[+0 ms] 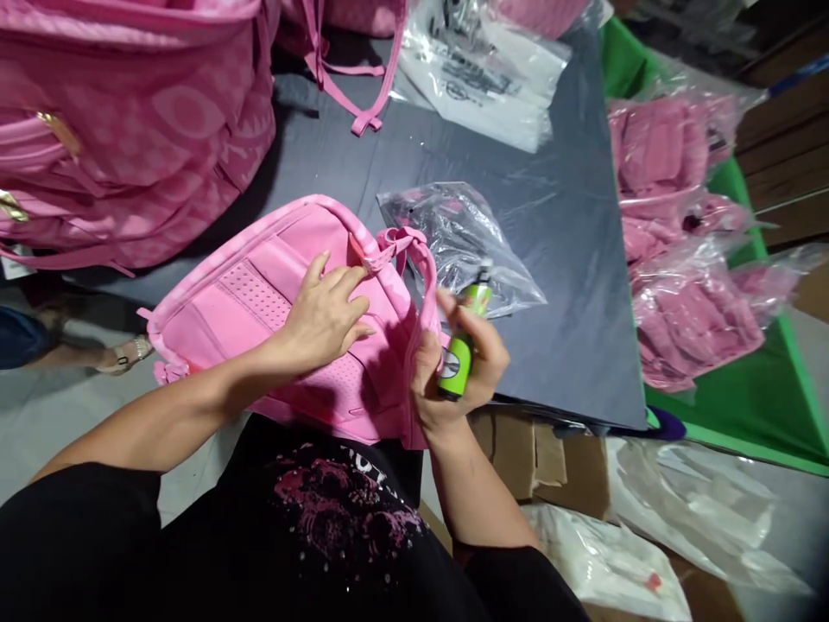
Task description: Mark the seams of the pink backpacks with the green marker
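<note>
A small pink backpack point(252, 294) leans between my body and the table edge, its padded back panel with perforated strips facing up. My left hand point(327, 315) lies on this panel with fingers spread, one fingertip near the base of the pink strap point(424, 268). At the backpack's right edge, my right hand point(457, 363) is closed around what looks like a green lighter point(458, 358), a slim tube with a black base and a narrow tip. Its thumb also rests against the edge of the backpack. The tip points away from me, and no flame shows.
A large pink backpack point(161, 130) stands at left on the dark table point(557, 216). Clear plastic bags point(459, 233) lie beyond my hands. At right, a green bin point(764, 380) holds several wrapped pink bags point(686, 320). Cardboard point(537, 458) sits below; a person's foot point(123, 354) shows at left.
</note>
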`<state>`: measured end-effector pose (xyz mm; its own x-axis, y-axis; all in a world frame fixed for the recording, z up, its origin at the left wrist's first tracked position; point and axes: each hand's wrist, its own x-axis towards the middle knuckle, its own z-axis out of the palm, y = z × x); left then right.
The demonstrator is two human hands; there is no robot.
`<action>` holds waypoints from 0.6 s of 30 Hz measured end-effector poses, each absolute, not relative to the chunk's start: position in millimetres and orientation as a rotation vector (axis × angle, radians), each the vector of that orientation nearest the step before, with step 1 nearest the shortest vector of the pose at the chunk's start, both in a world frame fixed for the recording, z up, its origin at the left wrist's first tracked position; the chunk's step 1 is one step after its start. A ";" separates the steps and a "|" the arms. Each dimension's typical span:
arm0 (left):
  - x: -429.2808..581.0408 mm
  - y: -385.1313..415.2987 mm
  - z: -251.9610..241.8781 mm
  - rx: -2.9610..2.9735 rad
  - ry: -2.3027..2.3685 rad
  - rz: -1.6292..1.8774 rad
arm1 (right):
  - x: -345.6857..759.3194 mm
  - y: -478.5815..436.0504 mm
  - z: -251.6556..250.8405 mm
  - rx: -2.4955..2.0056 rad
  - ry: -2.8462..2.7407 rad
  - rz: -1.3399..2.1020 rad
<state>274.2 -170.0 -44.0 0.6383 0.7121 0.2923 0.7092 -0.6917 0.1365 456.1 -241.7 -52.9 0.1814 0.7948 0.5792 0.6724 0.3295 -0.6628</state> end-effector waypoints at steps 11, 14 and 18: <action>289.2 -174.5 -52.3 2.830 1.320 0.485 | 466.2 -218.8 -71.7 -1.342 -1.025 0.760; 288.9 -173.3 -59.9 2.846 1.246 0.622 | 466.2 -214.5 -75.8 -1.357 -1.091 0.692; 287.9 -170.4 -64.6 2.935 1.171 0.720 | 464.7 -209.8 -77.9 -1.384 -1.261 0.605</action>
